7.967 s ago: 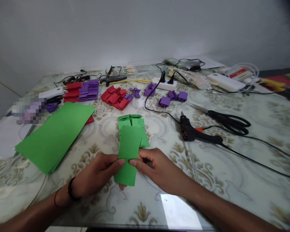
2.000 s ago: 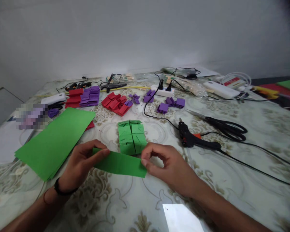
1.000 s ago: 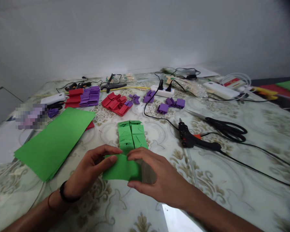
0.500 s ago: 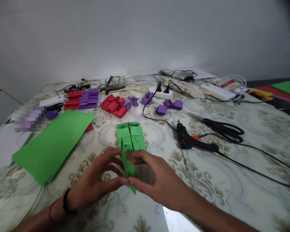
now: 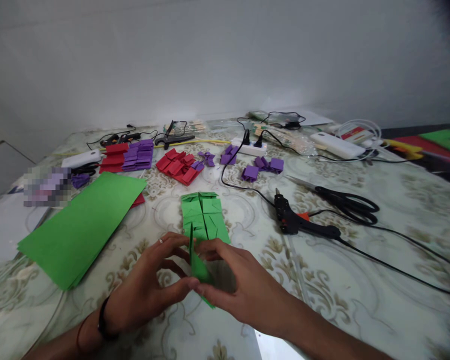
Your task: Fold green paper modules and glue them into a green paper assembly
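Note:
Between my two hands stands a green paper piece [image 5: 197, 267], held upright on edge and partly hidden by fingers. My left hand [image 5: 153, 280] pinches it from the left, thumb and fingertips on the paper. From the other side my right hand [image 5: 240, 280] grips the same paper, its thumb meeting the left thumb at the near edge. Just beyond the fingers lie several folded green paper pieces [image 5: 212, 206], set side by side flat on the table. A stack of green paper sheets [image 5: 84, 225] rests left of my left hand.
Right of my hands lie a black glue gun [image 5: 296, 220] and black-handled scissors [image 5: 345, 200], with a cord trailing. Folded red pieces [image 5: 179, 166] and purple pieces [image 5: 250, 173] sit farther back, near a white power strip [image 5: 253, 147]. Pliers [image 5: 174, 140] lie behind them.
The green paper between my hands has turned more upright, its far end now standing as a thin edge. Both hands have stayed nearly in place.

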`<state>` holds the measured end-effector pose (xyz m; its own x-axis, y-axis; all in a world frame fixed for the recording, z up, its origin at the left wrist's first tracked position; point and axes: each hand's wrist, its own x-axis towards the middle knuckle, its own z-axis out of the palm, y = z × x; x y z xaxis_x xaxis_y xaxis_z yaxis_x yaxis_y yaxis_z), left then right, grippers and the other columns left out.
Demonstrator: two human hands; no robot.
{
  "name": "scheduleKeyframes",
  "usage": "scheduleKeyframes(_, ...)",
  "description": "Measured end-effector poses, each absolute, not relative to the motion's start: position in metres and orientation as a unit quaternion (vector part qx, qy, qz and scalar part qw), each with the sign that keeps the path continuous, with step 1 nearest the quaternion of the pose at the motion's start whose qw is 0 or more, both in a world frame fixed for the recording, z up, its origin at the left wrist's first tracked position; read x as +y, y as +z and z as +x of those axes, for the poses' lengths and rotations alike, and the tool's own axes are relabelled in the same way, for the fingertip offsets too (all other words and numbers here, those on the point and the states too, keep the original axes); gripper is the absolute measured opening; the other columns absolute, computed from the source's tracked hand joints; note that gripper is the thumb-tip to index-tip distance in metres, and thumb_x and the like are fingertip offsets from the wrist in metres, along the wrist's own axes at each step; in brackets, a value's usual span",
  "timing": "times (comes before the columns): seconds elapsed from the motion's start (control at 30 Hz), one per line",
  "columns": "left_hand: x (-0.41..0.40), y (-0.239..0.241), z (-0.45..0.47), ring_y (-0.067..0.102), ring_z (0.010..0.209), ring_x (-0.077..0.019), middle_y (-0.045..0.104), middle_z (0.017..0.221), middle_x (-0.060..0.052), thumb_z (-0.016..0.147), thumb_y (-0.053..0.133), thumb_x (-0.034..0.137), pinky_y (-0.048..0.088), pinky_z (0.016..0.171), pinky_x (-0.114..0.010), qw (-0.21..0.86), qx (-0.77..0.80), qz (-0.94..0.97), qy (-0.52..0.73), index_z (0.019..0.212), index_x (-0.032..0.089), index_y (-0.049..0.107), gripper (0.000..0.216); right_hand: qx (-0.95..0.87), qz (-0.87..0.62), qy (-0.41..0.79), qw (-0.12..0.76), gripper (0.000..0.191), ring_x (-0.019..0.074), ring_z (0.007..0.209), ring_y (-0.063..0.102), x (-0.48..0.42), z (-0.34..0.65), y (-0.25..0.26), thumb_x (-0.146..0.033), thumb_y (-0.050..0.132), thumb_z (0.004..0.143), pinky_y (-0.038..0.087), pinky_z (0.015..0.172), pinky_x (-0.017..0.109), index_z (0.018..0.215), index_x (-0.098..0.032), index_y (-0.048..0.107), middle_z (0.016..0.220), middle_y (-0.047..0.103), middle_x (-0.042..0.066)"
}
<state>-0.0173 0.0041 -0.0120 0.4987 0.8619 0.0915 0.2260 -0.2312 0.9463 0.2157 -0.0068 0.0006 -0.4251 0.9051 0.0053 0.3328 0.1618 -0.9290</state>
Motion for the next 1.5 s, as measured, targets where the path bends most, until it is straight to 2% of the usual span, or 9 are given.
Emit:
scheduleKeyframes(0.13,0.005,-0.015,-0.019,0.074,0.112,-0.0227,0.067,0.136,-0.003,0.096,0.079,0.024,0.069,0.087,-0.028,0.503,0.374,0.706,0.330,0.141,0.041,0.064,0.051,-0.688,-0.457,0.481,0.295,0.036,0.0290,0.112,0.074,-0.007,0.216,0.000,-0.038,0.078,0.094,0.054,0.094,0.043,0.124,-0.024,0.065,0.119,0.080,0.007)
scheduleKeyframes(0.3,0.006,-0.013,-0.018,0.076,0.107,-0.0207,0.070,0.128,-0.001,0.096,0.082,0.027,0.068,0.090,-0.028,0.543,0.375,0.680,0.319,0.138,0.040,0.065,0.047,-0.679,-0.462,0.497,0.281,0.048,0.0296,0.114,0.073,-0.007,0.216,0.002,-0.032,0.087,0.085,0.054,0.094,0.043,0.127,-0.024,0.065,0.121,0.079,0.007)
scheduleKeyframes(0.5,0.005,-0.014,-0.018,0.078,0.108,-0.0214,0.070,0.135,-0.004,0.098,0.079,0.024,0.066,0.097,-0.031,0.585,0.369,0.653,0.309,0.143,0.035,0.062,0.049,-0.672,-0.446,0.511,0.299,0.037,0.0262,0.114,0.075,-0.008,0.217,0.002,-0.028,0.079,0.092,0.055,0.097,0.041,0.126,-0.025,0.064,0.120,0.081,0.004)
scheduleKeyframes(0.7,0.007,-0.012,-0.017,0.077,0.117,-0.0237,0.078,0.126,-0.003,0.098,0.079,0.030,0.063,0.100,-0.031,0.623,0.370,0.615,0.310,0.135,0.031,0.064,0.039,-0.665,-0.468,0.516,0.269,0.056,0.0338,0.123,0.071,-0.007,0.217,0.000,-0.033,0.089,0.084,0.054,0.102,0.051,0.132,-0.026,0.063,0.128,0.079,0.008)
scheduleKeyframes(0.87,0.010,-0.007,-0.017,0.077,0.116,-0.0254,0.080,0.126,-0.006,0.099,0.079,0.037,0.063,0.100,-0.034,0.640,0.368,0.602,0.304,0.140,0.029,0.063,0.044,-0.633,-0.435,0.566,0.300,0.048,0.0277,0.118,0.076,-0.007,0.218,0.000,-0.031,0.087,0.088,0.058,0.103,0.048,0.130,-0.027,0.064,0.125,0.081,0.006)
scheduleKeyframes(0.97,0.012,-0.007,-0.019,0.077,0.112,-0.0253,0.077,0.133,-0.009,0.099,0.079,0.039,0.062,0.102,-0.038,0.639,0.368,0.604,0.301,0.141,0.028,0.065,0.046,-0.617,-0.391,0.598,0.329,0.044,0.0223,0.123,0.074,-0.007,0.219,-0.001,-0.031,0.081,0.095,0.059,0.109,0.043,0.134,-0.027,0.062,0.135,0.078,0.007)
scheduleKeyframes(1.07,0.011,-0.007,-0.021,0.075,0.117,-0.0273,0.075,0.137,-0.009,0.100,0.077,0.040,0.061,0.104,-0.039,0.625,0.368,0.617,0.306,0.140,0.028,0.067,0.044,-0.616,-0.368,0.608,0.340,0.041,0.0196,0.127,0.073,-0.006,0.221,-0.003,-0.031,0.076,0.100,0.059,0.111,0.040,0.138,-0.027,0.059,0.142,0.075,0.007)
scheduleKeyframes(1.27,0.011,-0.005,-0.020,0.074,0.123,-0.0296,0.075,0.136,-0.008,0.100,0.077,0.042,0.061,0.104,-0.038,0.624,0.366,0.621,0.302,0.141,0.028,0.067,0.045,-0.598,-0.365,0.624,0.347,0.039,0.0205,0.127,0.073,-0.005,0.221,-0.005,-0.029,0.077,0.099,0.062,0.109,0.040,0.135,-0.026,0.061,0.142,0.074,0.008)
scheduleKeyframes(1.5,0.007,-0.010,-0.018,0.077,0.112,-0.0248,0.077,0.131,-0.006,0.095,0.083,0.036,0.063,0.102,-0.036,0.625,0.373,0.613,0.307,0.134,0.028,0.066,0.043,-0.589,-0.384,0.630,0.331,0.052,0.0222,0.123,0.075,-0.007,0.219,-0.006,-0.026,0.087,0.091,0.061,0.109,0.042,0.136,-0.027,0.062,0.138,0.077,0.007)
